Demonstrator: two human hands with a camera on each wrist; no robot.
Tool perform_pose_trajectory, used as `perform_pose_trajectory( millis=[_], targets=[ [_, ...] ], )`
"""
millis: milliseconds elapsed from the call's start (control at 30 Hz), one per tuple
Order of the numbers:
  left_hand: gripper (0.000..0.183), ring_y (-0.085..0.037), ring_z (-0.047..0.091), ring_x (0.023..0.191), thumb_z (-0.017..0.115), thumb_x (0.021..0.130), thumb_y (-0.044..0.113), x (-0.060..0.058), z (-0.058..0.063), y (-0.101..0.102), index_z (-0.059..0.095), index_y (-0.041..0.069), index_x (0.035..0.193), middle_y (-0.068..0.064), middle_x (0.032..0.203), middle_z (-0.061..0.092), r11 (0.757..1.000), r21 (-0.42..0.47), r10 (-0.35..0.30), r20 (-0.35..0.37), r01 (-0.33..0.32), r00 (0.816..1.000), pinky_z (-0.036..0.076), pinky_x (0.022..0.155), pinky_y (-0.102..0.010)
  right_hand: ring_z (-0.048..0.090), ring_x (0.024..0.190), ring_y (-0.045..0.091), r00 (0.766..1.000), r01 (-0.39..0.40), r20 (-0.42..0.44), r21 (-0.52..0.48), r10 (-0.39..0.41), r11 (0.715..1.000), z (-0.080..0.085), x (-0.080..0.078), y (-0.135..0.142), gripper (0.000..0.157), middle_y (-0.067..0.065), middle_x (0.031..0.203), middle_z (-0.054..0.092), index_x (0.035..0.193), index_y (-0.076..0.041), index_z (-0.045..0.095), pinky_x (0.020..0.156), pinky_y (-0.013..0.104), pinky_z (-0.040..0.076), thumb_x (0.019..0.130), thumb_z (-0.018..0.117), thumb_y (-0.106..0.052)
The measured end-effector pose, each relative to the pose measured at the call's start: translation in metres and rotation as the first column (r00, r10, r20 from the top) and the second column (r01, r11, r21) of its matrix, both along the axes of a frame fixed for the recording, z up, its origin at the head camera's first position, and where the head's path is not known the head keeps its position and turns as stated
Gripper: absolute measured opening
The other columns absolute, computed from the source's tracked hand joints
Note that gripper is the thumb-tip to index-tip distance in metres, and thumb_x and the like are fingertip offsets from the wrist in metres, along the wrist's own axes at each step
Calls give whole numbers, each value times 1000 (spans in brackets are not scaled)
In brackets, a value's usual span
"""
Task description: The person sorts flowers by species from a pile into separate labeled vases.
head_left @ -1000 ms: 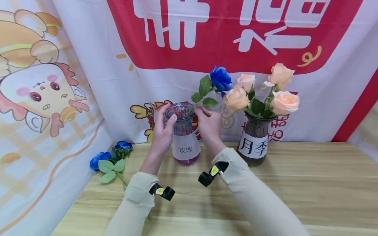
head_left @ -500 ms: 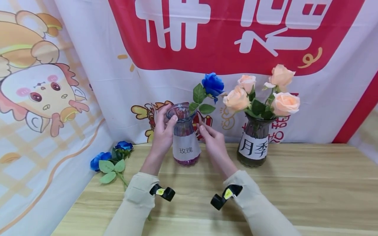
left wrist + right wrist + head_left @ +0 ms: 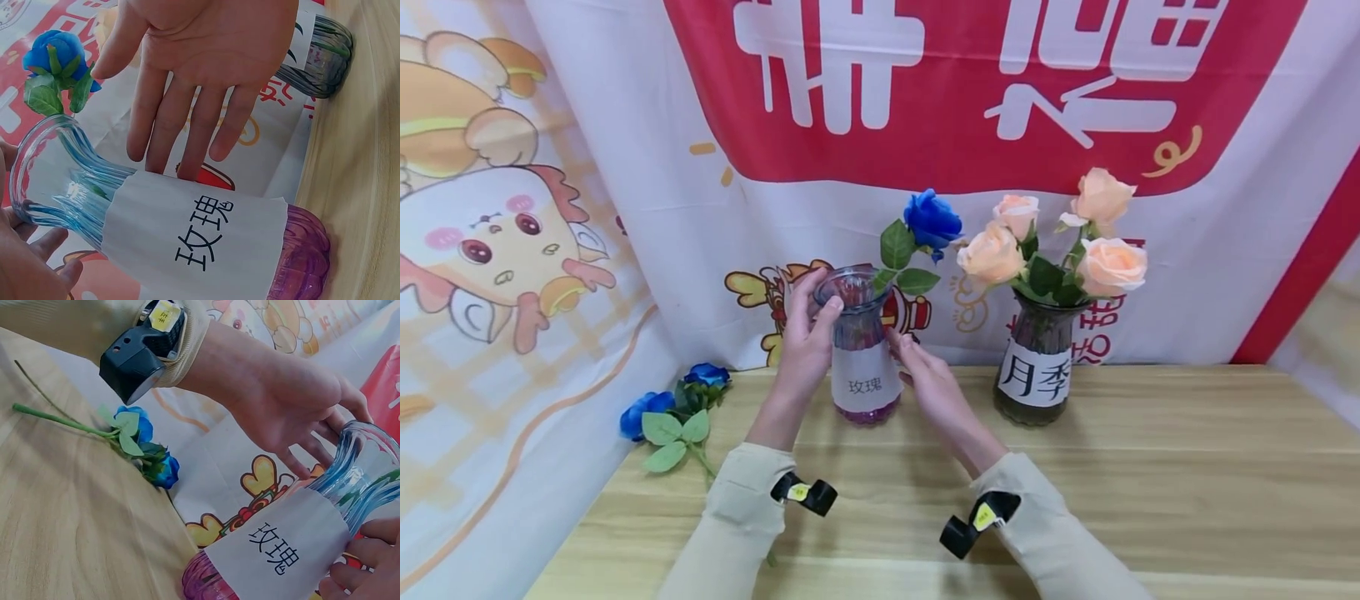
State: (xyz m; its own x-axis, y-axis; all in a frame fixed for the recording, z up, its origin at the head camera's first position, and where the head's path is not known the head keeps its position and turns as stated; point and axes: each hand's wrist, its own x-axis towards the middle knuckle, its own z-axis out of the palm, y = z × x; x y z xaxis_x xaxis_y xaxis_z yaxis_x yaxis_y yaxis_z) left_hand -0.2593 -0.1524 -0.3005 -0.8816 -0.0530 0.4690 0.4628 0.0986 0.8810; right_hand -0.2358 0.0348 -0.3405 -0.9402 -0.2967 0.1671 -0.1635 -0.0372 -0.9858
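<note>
Blue rose (image 3: 932,218) stands in the clear glass vase (image 3: 859,333), its bloom leaning out past the rim on the right, stem (image 3: 369,489) down inside the neck. Vase is upright on the table (image 3: 1187,492), purple at the base, w/ a white label (image 3: 863,387) round its middle. L hand (image 3: 805,350) grips the vase at the rim, thumb & fingers curled round it. R hand (image 3: 936,387) holds nothing: fingers straight & slightly apart, tips by the vase's side; can't tell if they touch.

Step in hand, prob.: settling this rose & steadying the vase; rose looks in. 2 other blue roses (image 3: 649,412) lie on the table at left, so job's prob. only part done. Next move likely calls for a free hand to pick up one of those by its stalk, w/o tipping the vase. Dark vase (image 3: 1033,410) w/ peach roses (image 3: 1111,267), near on the right, looks done; best not bumped.
</note>
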Motion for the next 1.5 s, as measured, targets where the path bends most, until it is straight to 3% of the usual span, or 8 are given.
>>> perform_pose_trajectory(
  millis=[267,400,567,600,800,1133,1300,1500],
  targets=[
    [56,-30,46,147,55,111,27,2,7,3,38,18,163,-2,167,37,999,-44,12,32,-10,999,43,120,-58,24,165,27,1000,-24,5,9,24,1000,4,3,7,63,6,176,27,167,-8,29,135,53,23,117,25,-45],
    [56,-28,49,142,58,110,29,5,11,1,40,22,163,-1,166,42,998,-57,38,65,-35,997,54,109,-52,23,165,25,999,-29,25,13,29,999,6,2,8,63,3,177,27,168,-10,29,135,52,22,116,25,-46],
    [54,-25,51,146,60,109,30,16,21,-9,44,23,160,-7,162,51,995,20,94,83,-96,992,51,113,-39,23,165,24,999,-46,31,18,45,999,5,1,7,62,1,177,27,168,-12,29,135,51,22,116,25,-47],
    [53,-23,49,149,60,109,29,18,22,-11,45,22,159,-7,163,51,993,44,108,86,-112,990,44,122,-41,23,165,24,998,-47,31,18,46,999,4,1,6,62,1,177,27,168,-13,29,135,51,22,116,26,-47],
    [48,-15,53,144,62,108,23,32,23,-21,52,18,155,-1,158,56,960,156,209,155,-233,965,45,121,-38,25,165,24,998,-46,35,11,46,999,3,-1,4,62,1,176,29,167,-14,31,135,52,22,116,26,-48],
    [48,-9,60,128,67,105,23,66,3,-39,55,16,151,1,145,64,891,264,276,331,-369,902,57,97,-22,23,165,27,998,-50,38,26,49,998,3,-1,6,64,3,177,27,168,-12,30,136,52,21,116,29,-49],
    [52,-8,60,124,68,104,21,84,-14,-50,53,13,154,-1,144,62,878,243,310,368,-412,877,58,92,-17,24,165,27,998,-40,52,30,38,999,4,-2,5,63,3,177,27,168,-14,31,136,51,21,116,31,-48],
    [57,-1,63,114,69,104,23,106,-39,-70,50,13,156,5,140,60,878,160,346,440,-452,828,58,89,-13,24,165,26,997,-39,66,30,37,999,3,-2,3,62,3,177,29,167,-12,32,136,51,20,116,34,-46]
  ],
)
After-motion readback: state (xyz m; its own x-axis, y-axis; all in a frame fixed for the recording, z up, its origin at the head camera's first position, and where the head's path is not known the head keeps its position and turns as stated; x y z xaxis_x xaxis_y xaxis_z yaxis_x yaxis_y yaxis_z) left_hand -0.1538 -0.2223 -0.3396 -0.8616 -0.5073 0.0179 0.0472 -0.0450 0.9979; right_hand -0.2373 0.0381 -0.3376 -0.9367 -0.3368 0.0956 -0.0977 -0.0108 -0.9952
